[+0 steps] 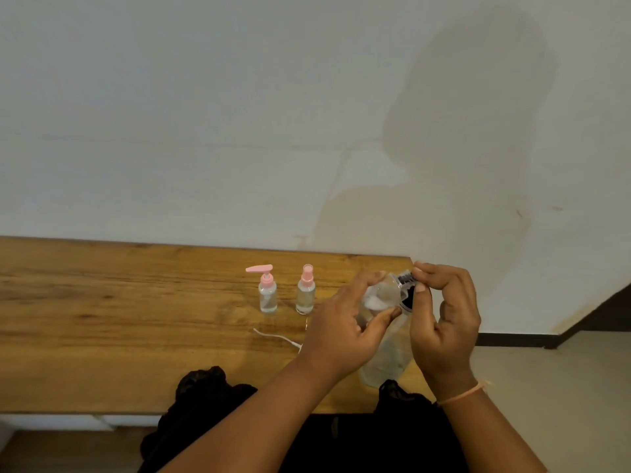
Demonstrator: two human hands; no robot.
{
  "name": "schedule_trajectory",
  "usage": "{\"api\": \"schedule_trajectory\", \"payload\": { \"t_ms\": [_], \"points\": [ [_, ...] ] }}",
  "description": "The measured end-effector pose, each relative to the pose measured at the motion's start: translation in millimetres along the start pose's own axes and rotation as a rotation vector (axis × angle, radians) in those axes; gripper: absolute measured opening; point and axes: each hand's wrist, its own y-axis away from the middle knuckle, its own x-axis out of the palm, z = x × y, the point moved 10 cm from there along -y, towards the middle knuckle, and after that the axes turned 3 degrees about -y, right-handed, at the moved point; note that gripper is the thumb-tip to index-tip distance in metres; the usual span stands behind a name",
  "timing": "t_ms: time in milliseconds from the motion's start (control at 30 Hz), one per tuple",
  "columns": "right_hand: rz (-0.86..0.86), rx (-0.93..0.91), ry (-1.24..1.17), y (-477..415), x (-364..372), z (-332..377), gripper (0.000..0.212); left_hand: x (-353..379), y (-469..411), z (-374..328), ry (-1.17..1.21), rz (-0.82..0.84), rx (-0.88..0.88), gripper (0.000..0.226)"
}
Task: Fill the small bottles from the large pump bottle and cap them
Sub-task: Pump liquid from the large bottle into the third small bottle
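Left hand [341, 332] grips the upright clear pouch [386, 356] below its mouth; right hand's [444, 322] fingers [423, 269] pinch the labelled top just above.

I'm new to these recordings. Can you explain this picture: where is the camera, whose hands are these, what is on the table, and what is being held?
There is no machine here: a person works with bare hands. The single picture comes from a wide-angle camera worn on the person's head, looking forward and down, so both arms come in from the bottom edge. The left hand and the right hand each have a grip on a clear packet with a black label at its top; the right hand pinches that top edge. Something white shows inside, but I cannot tell what it is. On the wooden table two small clear bottles stand upright and apart: the pink pump bottle and the pink spray bottle. A thin white cord lies in front of them.
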Motion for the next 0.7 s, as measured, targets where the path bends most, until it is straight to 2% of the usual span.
{"api": "schedule_trajectory", "payload": {
  "t_ms": [167,500,700],
  "points": [
    [-0.001,-0.024,-0.005,-5,-3,8,0.017,-6,2,-8,-0.029,-0.051,0.061,0.041],
    [0.032,0.006,0.014,0,2,-6,0.019,-2,2,-1,-0.105,-0.013,-0.003,0.043],
    [0.018,0.015,0.011,-1,2,5,0.019,-10,3,-7,-0.069,-0.054,0.042,0.042]
  ]
}}
